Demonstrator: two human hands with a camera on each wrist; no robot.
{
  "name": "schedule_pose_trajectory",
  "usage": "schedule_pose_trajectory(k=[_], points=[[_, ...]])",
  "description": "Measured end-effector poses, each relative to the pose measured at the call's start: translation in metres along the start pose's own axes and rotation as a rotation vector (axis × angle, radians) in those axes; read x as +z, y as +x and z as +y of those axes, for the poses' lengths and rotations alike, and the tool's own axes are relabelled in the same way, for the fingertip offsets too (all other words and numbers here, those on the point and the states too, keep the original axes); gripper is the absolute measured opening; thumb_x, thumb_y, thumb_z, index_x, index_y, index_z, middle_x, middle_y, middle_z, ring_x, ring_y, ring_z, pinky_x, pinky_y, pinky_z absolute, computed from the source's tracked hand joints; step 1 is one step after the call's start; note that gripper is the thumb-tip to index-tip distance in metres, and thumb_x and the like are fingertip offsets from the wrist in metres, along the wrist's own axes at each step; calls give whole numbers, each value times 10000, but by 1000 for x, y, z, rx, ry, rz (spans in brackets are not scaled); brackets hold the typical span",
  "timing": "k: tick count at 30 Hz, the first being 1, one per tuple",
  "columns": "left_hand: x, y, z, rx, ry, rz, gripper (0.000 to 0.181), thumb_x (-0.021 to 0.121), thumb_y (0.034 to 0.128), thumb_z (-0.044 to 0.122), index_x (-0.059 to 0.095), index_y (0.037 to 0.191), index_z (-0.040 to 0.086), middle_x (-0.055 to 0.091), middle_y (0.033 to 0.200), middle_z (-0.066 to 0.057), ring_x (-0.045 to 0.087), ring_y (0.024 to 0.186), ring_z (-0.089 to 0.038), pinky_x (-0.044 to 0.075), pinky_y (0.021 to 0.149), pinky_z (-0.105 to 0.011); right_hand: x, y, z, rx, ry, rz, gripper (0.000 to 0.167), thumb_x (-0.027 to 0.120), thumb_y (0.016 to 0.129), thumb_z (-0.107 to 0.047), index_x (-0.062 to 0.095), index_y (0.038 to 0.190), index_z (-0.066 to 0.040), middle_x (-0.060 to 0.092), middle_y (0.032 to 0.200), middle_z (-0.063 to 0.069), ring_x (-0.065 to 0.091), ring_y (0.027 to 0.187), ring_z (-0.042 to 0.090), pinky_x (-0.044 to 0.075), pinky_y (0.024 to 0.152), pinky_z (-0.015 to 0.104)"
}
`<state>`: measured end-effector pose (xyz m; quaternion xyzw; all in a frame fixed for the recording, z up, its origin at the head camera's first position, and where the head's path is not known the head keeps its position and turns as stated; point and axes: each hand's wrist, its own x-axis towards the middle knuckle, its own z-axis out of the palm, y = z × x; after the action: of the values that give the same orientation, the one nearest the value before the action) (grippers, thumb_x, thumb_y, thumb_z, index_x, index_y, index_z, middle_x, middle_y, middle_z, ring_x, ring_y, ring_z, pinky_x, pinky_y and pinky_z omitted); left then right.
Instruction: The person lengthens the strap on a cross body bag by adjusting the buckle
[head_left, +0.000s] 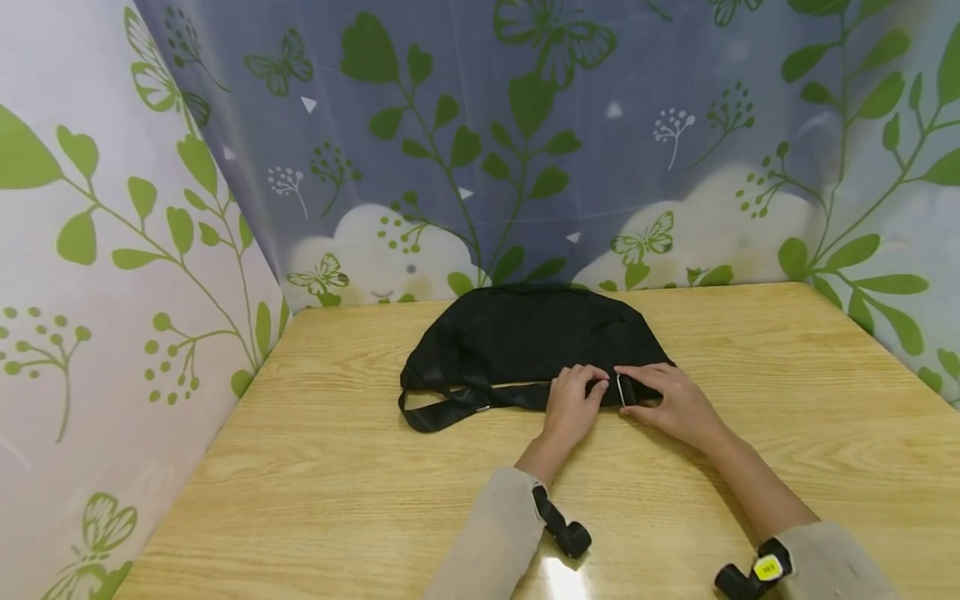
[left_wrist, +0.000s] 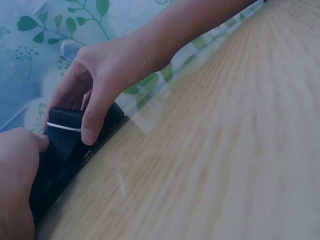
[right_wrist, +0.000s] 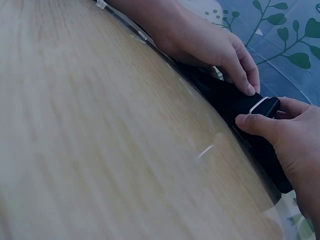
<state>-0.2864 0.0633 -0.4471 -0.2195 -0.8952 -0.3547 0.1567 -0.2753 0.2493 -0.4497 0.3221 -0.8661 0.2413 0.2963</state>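
Note:
A black waist bag [head_left: 540,333] lies flat on the wooden table, its strap [head_left: 525,396] running along the near edge. My right hand [head_left: 678,404] pinches the strap's silver-edged slider buckle [head_left: 621,390] between thumb and fingers; the buckle [left_wrist: 64,127] stands up between them in the left wrist view. Just left of it, my left hand [head_left: 573,408] pinches the strap, thumb and fingertips close together in the right wrist view. The hands are close but apart. Part of the strap is hidden under the left hand. At the left, the strap forms a loop [head_left: 431,417] with a small metal piece.
The wood-grain table [head_left: 337,517] stretches around the bag on the near side and both sides. Behind it hangs a blue and white curtain [head_left: 420,150] printed with green leaves; similar sheets stand left and right. Each wrist wears a black camera band.

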Motion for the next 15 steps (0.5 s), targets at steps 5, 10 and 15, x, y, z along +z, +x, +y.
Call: schedule_pose_trajectory(k=[5, 10, 15], points=[[0, 0, 1, 13, 31, 5, 162, 559, 925, 255, 671, 1018, 183, 598, 954, 59, 509, 909, -116, 377, 812, -253, 0, 0, -1, 10, -4, -3, 633, 858, 588, -167, 624, 1170, -76, 637, 1014, 79, 550, 912, 242, 453, 727, 426], [0, -1, 0, -37, 98, 77, 128, 581, 915, 235, 671, 991, 186, 610, 934, 57, 514, 902, -133, 379, 819, -279, 1, -1, -2, 46, -5, 18, 639, 853, 598, -150, 611, 1182, -64, 639, 1041, 94, 549, 916, 242, 453, 740, 431], [0, 0, -1, -38, 40, 96, 100, 592, 908, 198, 669, 963, 163, 610, 912, 44, 525, 880, -135, 395, 792, -268, 1, 0, -2, 47, -4, 28, 641, 854, 593, -136, 611, 1183, -68, 642, 1032, 90, 552, 910, 240, 451, 742, 428]])
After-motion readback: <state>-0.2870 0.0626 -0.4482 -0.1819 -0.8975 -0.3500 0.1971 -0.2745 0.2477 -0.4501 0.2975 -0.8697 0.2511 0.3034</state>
